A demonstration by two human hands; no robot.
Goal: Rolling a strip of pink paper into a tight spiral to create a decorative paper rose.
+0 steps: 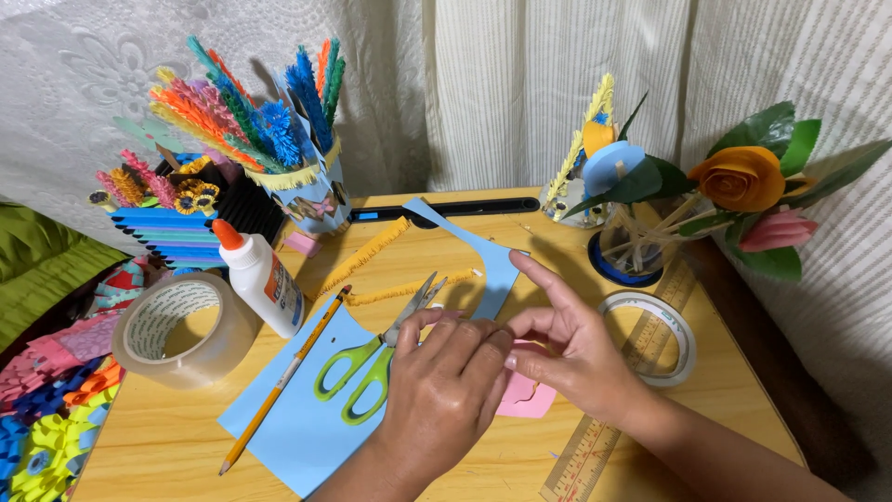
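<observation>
Both hands (506, 358) (fingertips together) on pink paper (528, 395)

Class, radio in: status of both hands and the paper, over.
Left hand and right hand together, fingertips pinching small pink paper piece. Piece lies on wooden table, beside blue paper sheet. Green-handled scissors at left knuckles, untouched.

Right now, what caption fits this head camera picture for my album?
Two hands fold pink paper beside green scissors on blue paper.
</observation>
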